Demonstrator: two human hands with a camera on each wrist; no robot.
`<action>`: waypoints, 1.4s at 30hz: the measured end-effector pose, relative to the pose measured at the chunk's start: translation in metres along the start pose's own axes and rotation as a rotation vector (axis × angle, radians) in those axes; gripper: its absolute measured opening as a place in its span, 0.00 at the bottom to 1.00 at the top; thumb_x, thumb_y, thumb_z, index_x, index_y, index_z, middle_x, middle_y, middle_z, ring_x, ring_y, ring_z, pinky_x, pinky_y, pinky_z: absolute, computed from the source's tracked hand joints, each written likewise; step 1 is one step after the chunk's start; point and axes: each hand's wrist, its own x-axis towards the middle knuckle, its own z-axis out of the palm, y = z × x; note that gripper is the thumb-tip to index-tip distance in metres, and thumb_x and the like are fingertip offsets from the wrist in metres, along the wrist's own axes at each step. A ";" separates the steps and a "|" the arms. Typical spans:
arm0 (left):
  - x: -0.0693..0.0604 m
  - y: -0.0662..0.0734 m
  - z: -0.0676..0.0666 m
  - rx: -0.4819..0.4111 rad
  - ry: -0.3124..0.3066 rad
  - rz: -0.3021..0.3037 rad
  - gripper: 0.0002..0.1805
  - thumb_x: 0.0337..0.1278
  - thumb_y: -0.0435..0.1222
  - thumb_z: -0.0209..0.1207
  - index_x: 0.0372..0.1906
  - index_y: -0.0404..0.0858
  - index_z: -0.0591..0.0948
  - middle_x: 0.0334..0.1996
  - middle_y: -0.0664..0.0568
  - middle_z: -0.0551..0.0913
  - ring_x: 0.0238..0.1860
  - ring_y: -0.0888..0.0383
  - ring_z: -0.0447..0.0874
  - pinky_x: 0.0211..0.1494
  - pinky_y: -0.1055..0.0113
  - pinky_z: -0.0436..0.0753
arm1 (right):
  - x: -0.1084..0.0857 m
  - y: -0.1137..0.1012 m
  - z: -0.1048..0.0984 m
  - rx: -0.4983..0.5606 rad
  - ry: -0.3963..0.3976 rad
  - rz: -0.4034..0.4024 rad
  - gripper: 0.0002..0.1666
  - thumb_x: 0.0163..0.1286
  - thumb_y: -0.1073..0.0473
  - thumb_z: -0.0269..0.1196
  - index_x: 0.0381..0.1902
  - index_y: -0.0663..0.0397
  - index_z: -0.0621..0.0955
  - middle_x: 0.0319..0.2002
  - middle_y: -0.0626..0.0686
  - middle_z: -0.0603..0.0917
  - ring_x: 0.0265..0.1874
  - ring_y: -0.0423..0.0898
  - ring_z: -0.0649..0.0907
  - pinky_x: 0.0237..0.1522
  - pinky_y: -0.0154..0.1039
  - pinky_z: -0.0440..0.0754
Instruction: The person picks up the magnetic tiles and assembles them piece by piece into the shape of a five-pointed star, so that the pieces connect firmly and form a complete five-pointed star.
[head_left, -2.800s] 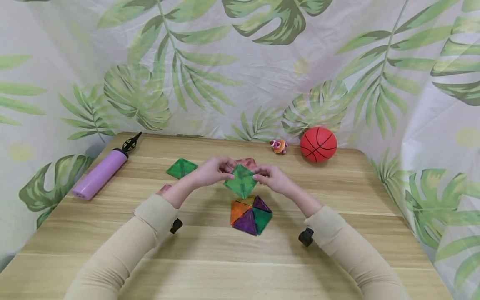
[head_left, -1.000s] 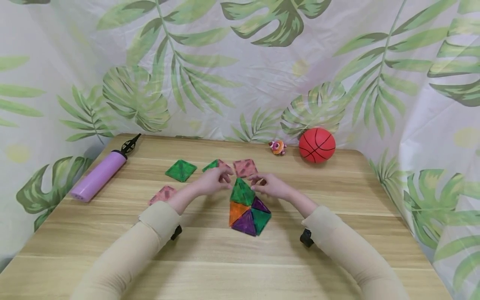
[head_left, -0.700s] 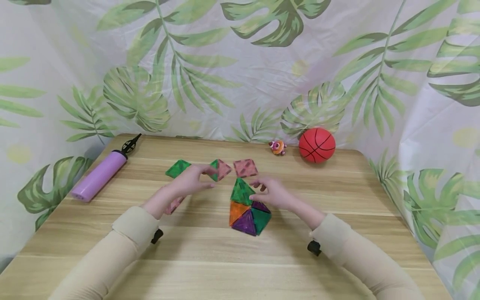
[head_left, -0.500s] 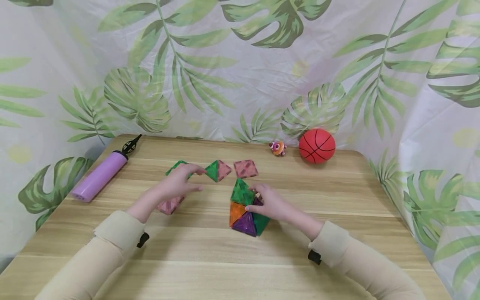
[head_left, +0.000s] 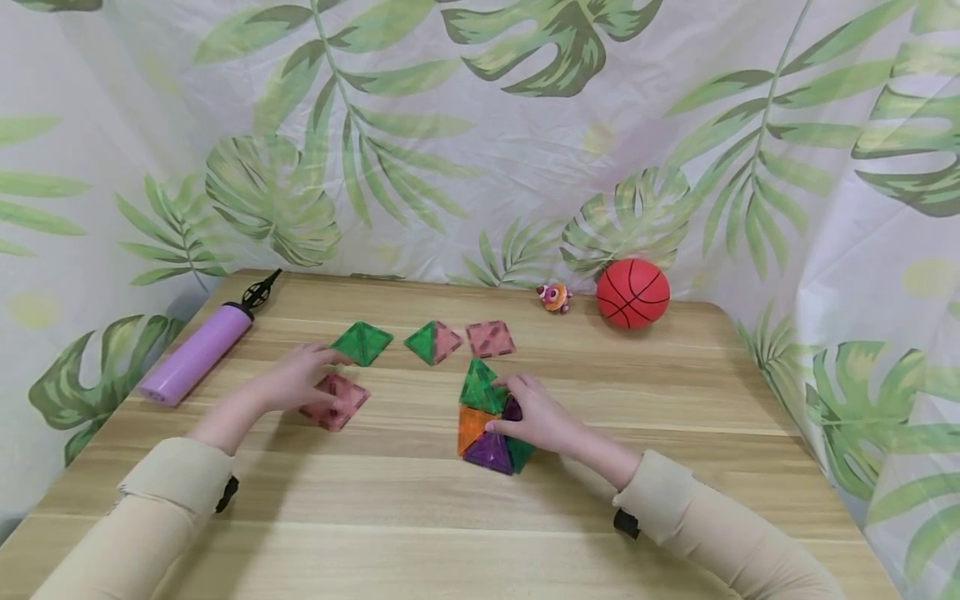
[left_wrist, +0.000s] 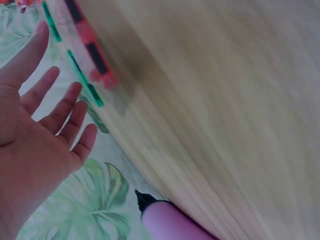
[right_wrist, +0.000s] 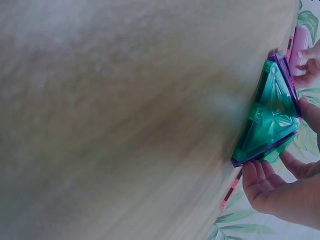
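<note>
A raised build of magnetic tiles [head_left: 489,452], with orange, purple and green triangles, stands on the table in front of me. My right hand [head_left: 542,417] grips it, thumb on its top and fingers along its far right side; in the right wrist view the thumb and fingers lie on opposite sides of the build [right_wrist: 270,115]. A pair of green triangle tiles [head_left: 480,385] adjoins its far edge. My left hand [head_left: 296,379] hovers with spread fingers at a pink square tile [head_left: 347,403], partly covering it. Its palm shows bare in the left wrist view.
Farther back lie a green tile pair [head_left: 362,342], a green-and-pink pair [head_left: 433,342] and a pink square tile [head_left: 491,338]. A purple hand pump [head_left: 198,354] is at the left edge. A small toy figure [head_left: 555,297] and a red ball [head_left: 633,293] stand at the back right.
Both hands held the green tile pair above the build; it now adjoins the build's far edge. The left hand has moved left to the pink square; the right has come down around the build.
</note>
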 end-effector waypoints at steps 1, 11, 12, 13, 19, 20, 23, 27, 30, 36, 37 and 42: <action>-0.002 -0.002 0.000 0.009 -0.004 -0.006 0.34 0.42 0.46 0.71 0.56 0.35 0.76 0.56 0.34 0.74 0.59 0.32 0.66 0.57 0.34 0.63 | 0.000 0.001 0.000 0.002 -0.004 -0.004 0.37 0.59 0.46 0.67 0.62 0.54 0.70 0.57 0.58 0.72 0.56 0.53 0.74 0.57 0.50 0.73; -0.006 -0.009 0.007 0.074 -0.016 -0.064 0.36 0.39 0.52 0.71 0.53 0.34 0.78 0.50 0.37 0.76 0.53 0.34 0.71 0.51 0.36 0.68 | 0.004 0.010 -0.006 0.019 -0.060 -0.051 0.36 0.58 0.48 0.69 0.62 0.51 0.72 0.60 0.57 0.73 0.60 0.54 0.72 0.61 0.51 0.70; -0.006 -0.009 0.007 0.076 -0.015 -0.069 0.36 0.39 0.53 0.71 0.52 0.34 0.78 0.50 0.37 0.76 0.53 0.34 0.70 0.50 0.35 0.68 | 0.004 0.011 -0.007 0.019 -0.068 -0.057 0.36 0.58 0.48 0.69 0.62 0.52 0.72 0.60 0.57 0.73 0.60 0.54 0.72 0.61 0.51 0.70; -0.006 -0.009 0.007 0.080 -0.012 -0.073 0.36 0.38 0.52 0.71 0.51 0.33 0.78 0.49 0.37 0.76 0.53 0.34 0.71 0.50 0.36 0.68 | 0.005 0.012 -0.008 0.023 -0.072 -0.068 0.36 0.58 0.48 0.69 0.62 0.52 0.72 0.60 0.57 0.74 0.60 0.54 0.72 0.61 0.52 0.70; -0.005 -0.008 0.006 0.085 0.000 -0.078 0.34 0.38 0.52 0.72 0.48 0.32 0.79 0.47 0.37 0.76 0.52 0.34 0.71 0.50 0.36 0.68 | 0.010 0.018 -0.014 0.038 -0.101 -0.092 0.33 0.57 0.49 0.70 0.58 0.53 0.74 0.57 0.56 0.77 0.54 0.53 0.77 0.57 0.49 0.74; -0.005 -0.008 0.006 0.082 -0.002 -0.078 0.34 0.38 0.52 0.72 0.48 0.32 0.79 0.47 0.37 0.76 0.52 0.34 0.71 0.51 0.36 0.68 | 0.010 0.019 -0.015 0.038 -0.109 -0.095 0.32 0.57 0.49 0.70 0.58 0.52 0.75 0.57 0.55 0.77 0.54 0.52 0.77 0.57 0.49 0.74; -0.005 -0.007 0.005 0.071 -0.007 -0.079 0.33 0.38 0.50 0.72 0.48 0.32 0.79 0.48 0.37 0.77 0.52 0.34 0.70 0.52 0.36 0.68 | 0.013 0.022 -0.017 0.032 -0.127 -0.136 0.31 0.58 0.49 0.69 0.57 0.53 0.75 0.57 0.55 0.77 0.56 0.51 0.76 0.58 0.49 0.72; -0.005 -0.007 0.005 0.048 -0.008 -0.078 0.32 0.39 0.49 0.73 0.47 0.31 0.79 0.47 0.37 0.77 0.52 0.34 0.70 0.53 0.37 0.67 | 0.016 0.027 -0.018 0.020 -0.146 -0.195 0.30 0.59 0.50 0.68 0.57 0.55 0.76 0.58 0.55 0.77 0.57 0.51 0.76 0.60 0.48 0.71; -0.004 -0.006 0.005 0.027 -0.010 -0.075 0.33 0.38 0.47 0.73 0.47 0.29 0.79 0.45 0.37 0.77 0.51 0.35 0.71 0.54 0.39 0.68 | 0.017 0.028 -0.019 0.018 -0.155 -0.232 0.29 0.60 0.52 0.67 0.57 0.55 0.77 0.57 0.54 0.78 0.55 0.50 0.77 0.58 0.47 0.73; -0.001 -0.009 0.007 0.003 -0.029 -0.090 0.33 0.36 0.48 0.74 0.47 0.30 0.78 0.44 0.36 0.77 0.49 0.37 0.71 0.54 0.41 0.69 | 0.015 0.028 -0.019 -0.017 -0.139 -0.297 0.26 0.61 0.54 0.66 0.57 0.55 0.77 0.57 0.55 0.78 0.55 0.49 0.77 0.58 0.46 0.73; 0.000 -0.010 0.007 -0.002 -0.033 -0.094 0.33 0.36 0.48 0.74 0.47 0.30 0.78 0.44 0.37 0.77 0.49 0.37 0.71 0.54 0.41 0.69 | 0.014 0.027 -0.019 -0.032 -0.129 -0.290 0.26 0.62 0.54 0.66 0.57 0.56 0.77 0.57 0.55 0.78 0.56 0.50 0.76 0.59 0.46 0.72; 0.002 -0.011 0.007 -0.039 -0.063 -0.109 0.34 0.38 0.47 0.73 0.48 0.28 0.77 0.44 0.37 0.77 0.50 0.38 0.72 0.56 0.41 0.69 | 0.006 0.021 -0.019 -0.128 -0.052 -0.221 0.26 0.62 0.49 0.66 0.55 0.54 0.78 0.54 0.53 0.79 0.57 0.50 0.76 0.60 0.48 0.72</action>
